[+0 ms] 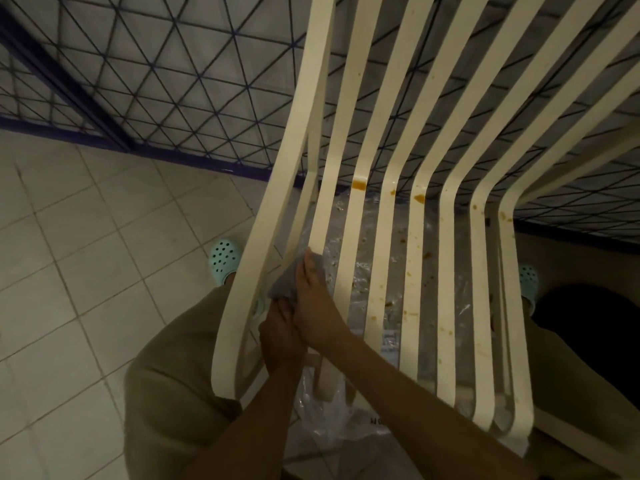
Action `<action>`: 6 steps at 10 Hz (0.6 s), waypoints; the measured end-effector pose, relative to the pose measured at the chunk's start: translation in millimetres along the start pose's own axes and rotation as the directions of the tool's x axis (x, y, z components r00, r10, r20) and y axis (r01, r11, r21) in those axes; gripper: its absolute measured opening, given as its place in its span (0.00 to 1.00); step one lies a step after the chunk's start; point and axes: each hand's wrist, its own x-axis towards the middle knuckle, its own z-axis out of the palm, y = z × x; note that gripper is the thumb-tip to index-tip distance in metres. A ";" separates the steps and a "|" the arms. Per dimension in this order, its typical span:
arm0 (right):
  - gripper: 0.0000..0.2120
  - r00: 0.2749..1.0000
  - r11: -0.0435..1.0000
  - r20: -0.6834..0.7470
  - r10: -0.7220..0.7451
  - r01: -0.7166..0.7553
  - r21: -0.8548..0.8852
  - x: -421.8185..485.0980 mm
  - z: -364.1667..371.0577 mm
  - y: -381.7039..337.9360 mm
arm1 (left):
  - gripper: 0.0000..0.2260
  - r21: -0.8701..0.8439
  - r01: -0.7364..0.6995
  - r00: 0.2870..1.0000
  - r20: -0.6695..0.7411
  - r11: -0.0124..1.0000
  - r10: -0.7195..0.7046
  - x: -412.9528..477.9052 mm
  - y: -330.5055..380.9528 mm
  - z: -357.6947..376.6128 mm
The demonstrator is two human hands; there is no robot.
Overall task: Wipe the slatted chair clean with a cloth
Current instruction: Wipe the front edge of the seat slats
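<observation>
The cream slatted chair fills the right half of the view, its slats running from the upright back down to the seat's front edge. Orange-brown stains sit at the bend of several slats, and smaller spots dot the slats to the right. My right hand grips a grey cloth wrapped round the second slat from the left, on the seat part. My left hand lies just below it, fingers curled round the same slat and touching the cloth's lower end. The slat under both hands is hidden.
A crumpled clear plastic sheet lies on the floor under the seat. A dark wire mesh panel with a blue frame stands behind the chair. Pale floor tiles spread to the left. My feet in mint clogs flank the chair.
</observation>
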 end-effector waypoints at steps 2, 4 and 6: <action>0.31 0.998 0.986 0.009 -0.065 0.065 -0.151 59.7 -43.1 22.4 | 0.18 0.271 -0.181 0.961 -0.155 0.945 0.228 2.5 -1.2 12.9; 0.32 0.991 0.918 -0.043 -0.128 0.102 -0.382 103.8 -82.8 35.7 | 0.19 0.309 -0.187 0.982 0.065 0.932 0.175 16.1 8.6 15.8; 0.09 0.947 0.938 -0.186 -0.260 0.202 -0.283 88.2 -86.8 42.9 | 0.15 0.380 -0.263 0.965 0.096 0.887 0.245 58.3 61.2 30.6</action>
